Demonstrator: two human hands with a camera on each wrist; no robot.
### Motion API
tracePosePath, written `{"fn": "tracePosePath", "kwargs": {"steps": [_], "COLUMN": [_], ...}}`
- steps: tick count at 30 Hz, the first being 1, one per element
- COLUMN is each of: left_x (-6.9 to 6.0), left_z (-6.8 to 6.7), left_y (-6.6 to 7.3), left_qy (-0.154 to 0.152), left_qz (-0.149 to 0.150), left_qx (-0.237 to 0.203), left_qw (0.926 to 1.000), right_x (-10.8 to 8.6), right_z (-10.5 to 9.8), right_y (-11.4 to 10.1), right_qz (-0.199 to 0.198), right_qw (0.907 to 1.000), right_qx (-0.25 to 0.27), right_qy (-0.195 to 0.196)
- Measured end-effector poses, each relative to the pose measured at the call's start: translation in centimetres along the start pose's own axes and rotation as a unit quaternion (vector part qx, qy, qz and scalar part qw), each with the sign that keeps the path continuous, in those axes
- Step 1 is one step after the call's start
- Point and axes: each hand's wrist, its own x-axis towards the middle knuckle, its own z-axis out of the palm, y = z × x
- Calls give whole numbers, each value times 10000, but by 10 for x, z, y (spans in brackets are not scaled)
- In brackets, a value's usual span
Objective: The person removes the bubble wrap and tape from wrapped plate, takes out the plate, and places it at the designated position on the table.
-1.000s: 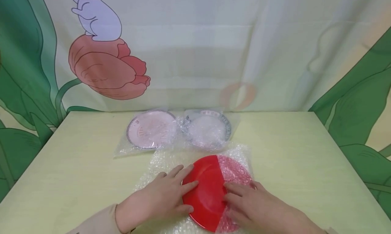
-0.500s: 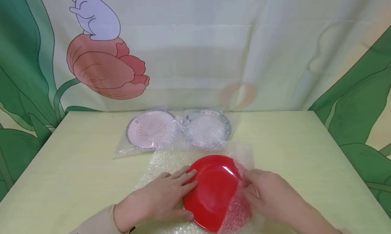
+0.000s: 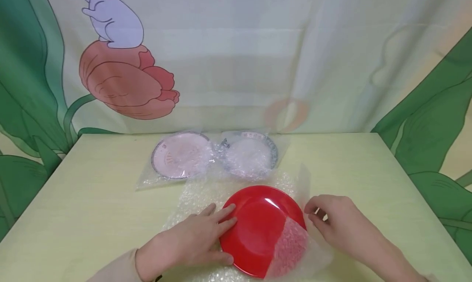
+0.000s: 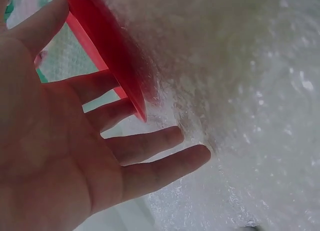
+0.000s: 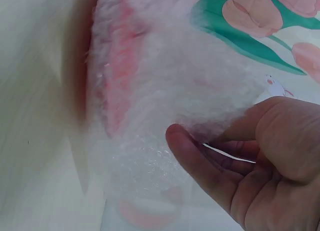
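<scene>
A red plate [image 3: 254, 228] lies on bubble wrap [image 3: 195, 196], its lower right part under a fold of the wrap. My left hand [image 3: 188, 243] rests on the plate's left rim with fingers spread; the left wrist view shows the hand [image 4: 75, 136] with fingertips on the plate's edge [image 4: 107, 51]. To the right of the plate, my right hand [image 3: 341, 222] pinches the wrap's raised edge between thumb and fingers. The right wrist view shows this hand [image 5: 250, 161] gripping the bubble wrap [image 5: 165, 91], with red showing through it.
Behind the red plate, two wrapped plates lie side by side on the table [image 3: 92, 192]: a pinkish one [image 3: 180, 155] at left and a white one with a patterned rim [image 3: 250, 155] at right. A printed curtain [image 3: 228, 69] hangs along the back edge.
My right hand has moved right, pulling the wrap's edge back and uncovering more of the red plate. The left hand has stayed at the plate's left rim.
</scene>
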Motion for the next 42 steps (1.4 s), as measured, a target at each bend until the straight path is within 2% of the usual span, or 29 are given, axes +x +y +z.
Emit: {"fn": "tracePosePath", "kwargs": {"steps": [8,15,22,25,31,34,38,42], "left_x": [-1,-2,-1,-1,-2,-2,-1,0], "left_z": [1,3,5,5,4,4,4,4], "left_y": [2,2,1,1,1,1,1,1], "left_qy": [65,26,30,26,30,32,36,21], "left_qz": [-58,-104,-129,-137,-119,-102,-96,-98], "left_qx": [-68,-100,-149,-163,-148,-122,-89,-91], "left_qw": [9999,9999,9998,9998,9998,9999,9999,9999], "right_x": [-2,-6,-15,-17,-16,-14,-10,-9], "right_z": [-4,-4,-2,-2,-1,1,6,9], "right_y": [14,31,37,39,46,51,55,53], "right_qz": [106,604,792,903,866,954,1343,1327], "right_qw": [9996,9963,9850,9799,9693,9654,9619,9648], "right_qx": [-185,-562,-1513,-1754,-2153,-2110,-1743,-1583], "right_qy": [205,-250,-238,-313,-815,-1201,-1621,-1626]}}
